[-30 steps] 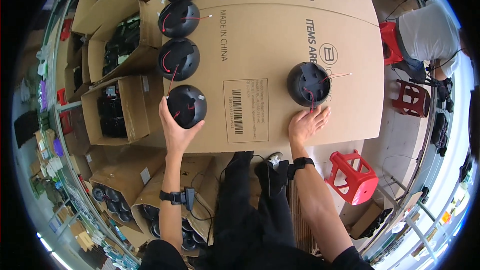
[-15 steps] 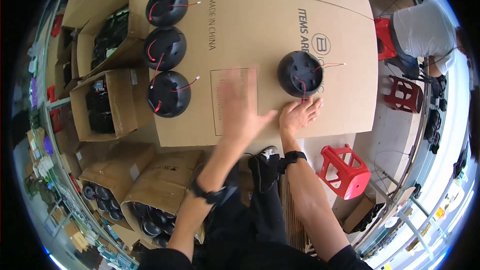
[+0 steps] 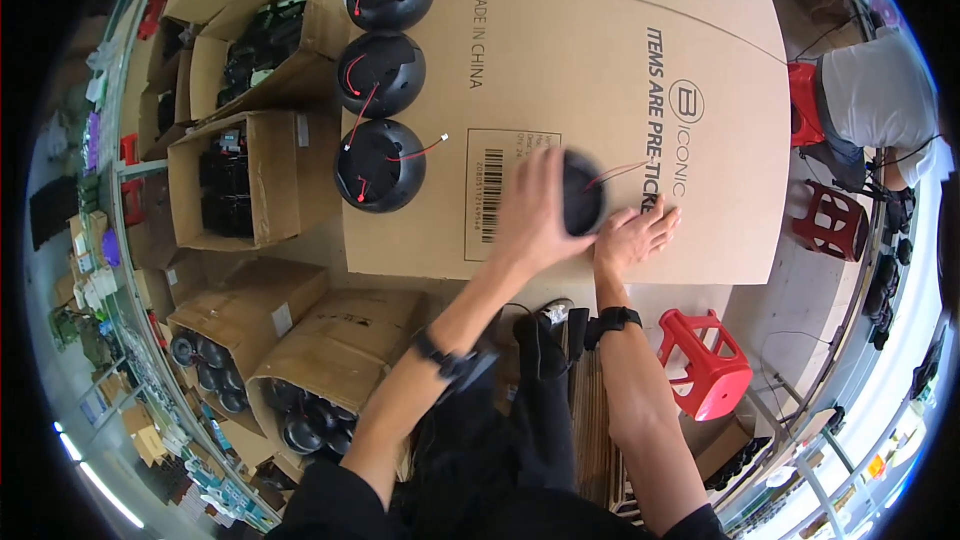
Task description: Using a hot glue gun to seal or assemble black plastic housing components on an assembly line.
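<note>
My left hand (image 3: 532,208), smeared by motion, grips a round black plastic shell (image 3: 584,195) by its left side. The shell looks tilted, and thin wires trail from it to the right. Beside it, my right hand (image 3: 636,236) lies on the cardboard sheet (image 3: 570,50) with its fingers stretched out, holding nothing. Several more black shells stand in a column along the sheet's left edge; the nearest black shell (image 3: 392,180) has red wires with a small white connector.
Left of the sheet are open cartons of black parts, one carton (image 3: 285,210) close by. Another carton (image 3: 375,315) with round black pieces lies below. A red stool (image 3: 712,370) stands at lower right. A seated person (image 3: 880,90) is at far right.
My left hand has swung right and taken hold of the shell, which has shifted left and toward me across the sheet. The whole view has shifted slightly. My right hand stays on the cardboard.
</note>
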